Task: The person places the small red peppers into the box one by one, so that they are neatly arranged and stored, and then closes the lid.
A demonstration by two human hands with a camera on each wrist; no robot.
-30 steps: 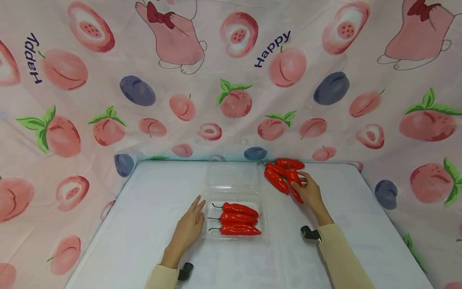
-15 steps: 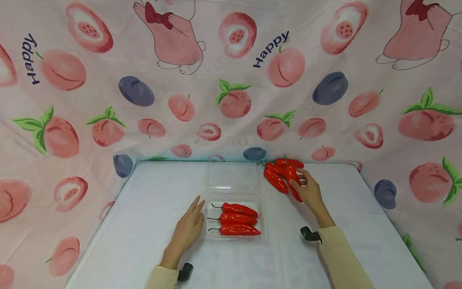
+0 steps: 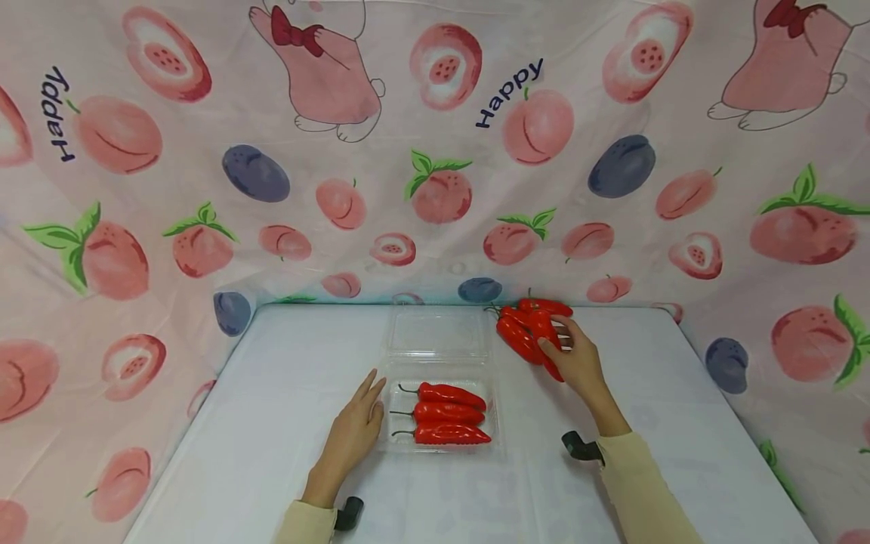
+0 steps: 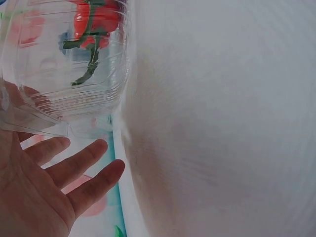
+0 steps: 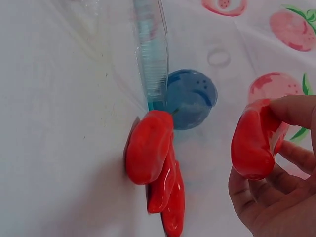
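Observation:
My right hand [image 3: 578,357] pinches a red pepper [image 5: 251,140] between thumb and fingers; in the right wrist view it is apart from the others. Close by on the white table lie several more red peppers [image 3: 518,339] in a loose pile. A clear plastic clamshell box [image 3: 499,423] stands unlidded in the middle, its lid [image 3: 439,332] folded back. Inside, 3 red peppers [image 3: 450,412] lie side by side, stems to the left. My left hand [image 3: 353,427] is at the box's left side with fingers spread; in the left wrist view the fingers [image 4: 96,186] are straight beside the wall.
A fruit-print cloth [image 3: 381,196] hangs behind the white table [image 3: 285,363] and down its sides. Dark camera mounts [image 3: 581,446] jut from both wrists near the tan sleeves [image 3: 646,483].
My right hand has moved slightly left with the pepper, which now overlaps the pile more in the head view. My left hand and the box have stayed in place.

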